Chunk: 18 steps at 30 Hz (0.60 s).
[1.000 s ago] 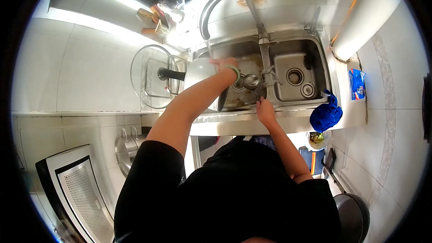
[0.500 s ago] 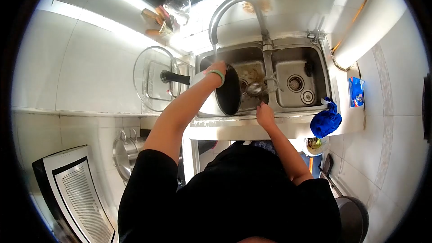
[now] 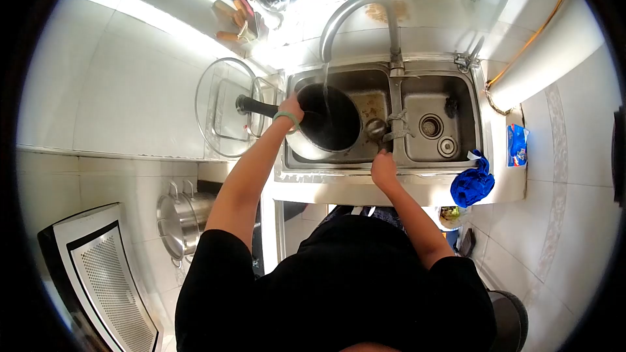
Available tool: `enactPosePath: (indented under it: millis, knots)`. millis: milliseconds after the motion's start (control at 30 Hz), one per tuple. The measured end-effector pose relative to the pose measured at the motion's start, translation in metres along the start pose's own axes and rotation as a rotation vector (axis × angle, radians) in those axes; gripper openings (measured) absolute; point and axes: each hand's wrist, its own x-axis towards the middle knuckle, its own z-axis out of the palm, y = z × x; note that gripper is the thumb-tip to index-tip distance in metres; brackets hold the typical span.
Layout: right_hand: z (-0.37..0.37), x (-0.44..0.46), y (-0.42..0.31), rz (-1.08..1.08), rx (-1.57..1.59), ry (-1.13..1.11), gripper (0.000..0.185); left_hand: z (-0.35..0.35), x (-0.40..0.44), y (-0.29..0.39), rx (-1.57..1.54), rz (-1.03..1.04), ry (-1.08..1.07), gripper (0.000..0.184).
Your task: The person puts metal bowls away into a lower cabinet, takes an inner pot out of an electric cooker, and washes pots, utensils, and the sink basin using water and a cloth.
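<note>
My left hand (image 3: 293, 109), with a green band at the wrist, is closed on a saucepan (image 3: 332, 120) where its black handle meets the rim. The pan sits in the left sink basin (image 3: 373, 94), its dark inside facing up. Water from the curved faucet (image 3: 357, 1) runs into it. At the basin's front edge, my right hand (image 3: 384, 168) grips the handle of a metal ladle (image 3: 375, 129). The ladle's bowl lies to the right of the pan, above the basin floor, where brown bits show. A greyish cloth (image 3: 398, 127) hangs over the divider beside the ladle.
The right basin (image 3: 417, 94) has a drain and a dark item at its far right. A blue cloth (image 3: 472, 188) hangs at the front right edge, near a blue packet (image 3: 517, 145). A glass lid (image 3: 225, 107) stands on the left; steel pots (image 3: 186, 221) are below.
The saucepan has turned from tilted on its side to opening upward, and water now falls into it. My left hand shifted to the handle end. My right hand still holds the ladle.
</note>
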Motion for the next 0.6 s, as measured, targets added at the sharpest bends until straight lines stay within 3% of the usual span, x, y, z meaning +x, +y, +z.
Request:
enactPosePath:
  millis: [33, 67, 167, 233, 333, 400, 467, 600]
  knots:
    - [0.0, 0.0, 0.0, 0.029, 0.015, 0.011, 0.04, 0.002, -0.004, -0.003, -0.06, -0.037, 0.019, 0.051]
    - [0.0, -0.001, 0.0, 0.029, 0.01, 0.01, 0.04, 0.005, -0.01, -0.005, -0.134, -0.082, 0.022, 0.039]
    - [-0.006, -0.005, 0.0, 0.044, -0.143, -0.01, 0.034, 0.038, -0.009, -0.026, -0.264, -0.13, 0.067, 0.038]
    - [-0.014, -0.004, 0.005, 0.056, -0.197, -0.181, 0.03, 0.037, -0.021, -0.024, -0.314, -0.142, 0.049, 0.035]
    - [-0.026, 0.024, 0.022, 0.089, -0.318, -0.222, 0.035, 0.039, -0.035, -0.025, -0.485, -0.072, 0.123, 0.031]
    - [-0.03, 0.037, 0.028, 0.015, -0.279, 0.302, 0.039, 0.051, -0.039, -0.029, -0.539, -0.06, 0.138, 0.031]
    - [-0.051, 0.048, 0.023, -0.116, -0.291, 0.523, 0.042, 0.064, -0.043, -0.029, -0.594, -0.047, 0.149, 0.032]
    - [-0.035, 0.089, 0.047, -0.232, -0.134, 0.318, 0.04, 0.084, -0.061, -0.017, -0.682, -0.039, 0.324, 0.032]
